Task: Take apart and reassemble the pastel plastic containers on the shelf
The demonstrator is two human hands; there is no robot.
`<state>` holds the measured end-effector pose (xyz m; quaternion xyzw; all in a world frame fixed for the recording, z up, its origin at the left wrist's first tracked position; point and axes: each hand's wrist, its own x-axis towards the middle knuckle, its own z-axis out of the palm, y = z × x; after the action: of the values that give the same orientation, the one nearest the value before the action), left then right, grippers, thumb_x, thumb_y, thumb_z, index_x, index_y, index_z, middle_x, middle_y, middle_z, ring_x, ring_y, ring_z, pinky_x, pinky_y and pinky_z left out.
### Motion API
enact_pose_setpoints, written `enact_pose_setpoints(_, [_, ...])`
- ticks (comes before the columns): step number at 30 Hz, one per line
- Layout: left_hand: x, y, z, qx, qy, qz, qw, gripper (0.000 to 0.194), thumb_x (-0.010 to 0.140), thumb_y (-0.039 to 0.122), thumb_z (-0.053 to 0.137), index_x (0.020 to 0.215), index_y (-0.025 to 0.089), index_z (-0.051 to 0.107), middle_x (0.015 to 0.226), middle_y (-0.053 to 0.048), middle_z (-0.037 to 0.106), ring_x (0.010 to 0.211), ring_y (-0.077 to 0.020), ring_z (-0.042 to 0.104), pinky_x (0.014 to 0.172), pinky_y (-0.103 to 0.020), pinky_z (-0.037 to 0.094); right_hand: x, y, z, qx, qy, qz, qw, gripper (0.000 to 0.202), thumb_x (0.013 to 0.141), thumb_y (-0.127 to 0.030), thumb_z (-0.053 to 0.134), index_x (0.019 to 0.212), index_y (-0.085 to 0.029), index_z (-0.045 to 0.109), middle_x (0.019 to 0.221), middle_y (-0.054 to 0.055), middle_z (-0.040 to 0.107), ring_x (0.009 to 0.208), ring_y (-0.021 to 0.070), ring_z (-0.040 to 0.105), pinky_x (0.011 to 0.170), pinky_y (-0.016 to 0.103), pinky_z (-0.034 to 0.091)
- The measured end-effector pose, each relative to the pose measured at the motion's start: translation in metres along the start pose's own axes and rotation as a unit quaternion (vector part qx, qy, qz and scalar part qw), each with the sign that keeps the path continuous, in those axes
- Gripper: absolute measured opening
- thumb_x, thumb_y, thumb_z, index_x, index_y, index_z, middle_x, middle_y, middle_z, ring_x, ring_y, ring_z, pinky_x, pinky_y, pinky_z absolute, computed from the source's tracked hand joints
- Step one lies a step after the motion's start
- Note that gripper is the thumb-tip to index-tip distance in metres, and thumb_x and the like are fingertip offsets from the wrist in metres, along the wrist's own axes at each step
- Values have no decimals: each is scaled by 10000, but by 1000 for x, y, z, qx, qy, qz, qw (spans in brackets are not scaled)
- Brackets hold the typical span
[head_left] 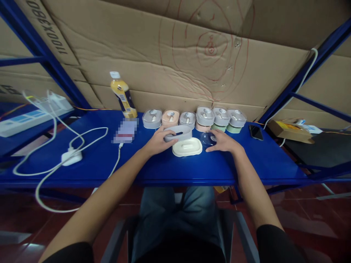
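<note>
My left hand (159, 141) grips the near left end of a grey oval ring-like piece (183, 133), thumb in front and fingers over its rim. Just in front of that piece lies a cream oval lid (188, 147) with a raised bar in its middle, flat on the blue table. My right hand (224, 141) curves around the right side of a clear plastic cover (207, 139), thumb at its near edge. Behind both hands stands a row of small lidded boxes, among them a peach one (170, 118) and a grey one (153, 118).
At the back left stands a yellow drink bottle (124, 95), with a blurred-out phone-like item (125, 130) in front. White cables and a charger (71, 157) spread over the left side. A dark phone (256, 132) lies right; cardboard (164, 51) walls the back.
</note>
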<state>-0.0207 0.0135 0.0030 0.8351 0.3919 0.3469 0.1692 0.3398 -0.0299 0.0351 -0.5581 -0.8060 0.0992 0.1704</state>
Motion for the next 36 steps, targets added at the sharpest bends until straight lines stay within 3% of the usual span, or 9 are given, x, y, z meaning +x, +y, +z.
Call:
enact_pose_setpoints(3, [-1,4,2,-18,-8,17,1000,441,919,538,697,1224,222,733,1260,-103,622,1228,-304,653,1160,-526,500,1,4,1,-7,-36,62,997,963,625,-571,967,1454,-207,638,1323,172,706,1279,428,642,1081,570,541])
enact_pose_setpoints(7, [-5,19,6,-50,-27,75,996,546,922,515,727,1375,224,637,1400,-116,623,1351,-305,604,1213,-498,456,1,5,-4,-23,-17,67,997,840,672,-537,939,1384,-171,686,1233,173,743,1140,394,697,1002,543,575])
enact_pose_setpoints(10, [-7,28,10,-53,-65,85,993,642,893,519,765,1435,229,582,1463,-123,596,1398,-319,576,1234,-501,437,-1,4,-11,-1,65,51,997,830,709,-577,905,1403,-182,678,1240,168,743,1102,372,708,998,544,575])
enact_pose_setpoints(12, [-8,32,12,-50,-86,75,992,684,872,520,782,1450,228,561,1472,-128,591,1388,-328,584,1226,-510,447,-2,-2,-14,46,139,3,989,823,746,-609,869,1434,-209,660,1301,160,720,1143,365,701,1032,554,563])
enact_pose_setpoints(14, [-9,34,14,-46,-94,60,993,733,849,512,802,1465,220,534,1474,-138,591,1383,-341,588,1215,-525,458,-2,-14,-13,96,165,-67,979,814,776,-622,841,1465,-237,641,1374,142,692,1226,359,680,1085,559,542])
enact_pose_setpoints(17, [-9,36,17,-46,-99,52,993,856,786,479,856,1507,215,478,1502,-153,581,1408,-367,571,1217,-550,454,2,-38,-3,130,110,-148,974,793,781,-607,845,1476,-290,635,1430,102,671,1317,345,646,1161,560,501])
enact_pose_setpoints(22, [-11,36,24,-67,-100,58,991,1082,721,449,902,1610,207,334,1622,-193,484,1498,-396,497,1255,-560,411,11,-66,19,116,39,-196,973,836,767,-579,873,1504,-282,614,1393,113,671,1286,342,658,1135,537,523])
enact_pose_setpoints(28, [-12,34,31,-58,-109,63,990,1192,717,465,914,1656,177,238,1689,-229,396,1552,-409,434,1276,-554,389,14,-71,22,92,27,-196,976,847,773,-596,865,1499,-234,621,1358,135,663,1252,345,671,1106,517,545])
enact_pose_setpoints(36, [-10,32,33,-67,-115,66,989,1241,689,530,938,1661,187,247,1706,-243,374,1570,-431,404,1280,-589,369,13,-75,22,62,22,-205,976,793,783,-618,849,1480,-309,631,1356,100,669,1237,348,674,1086,537,562])
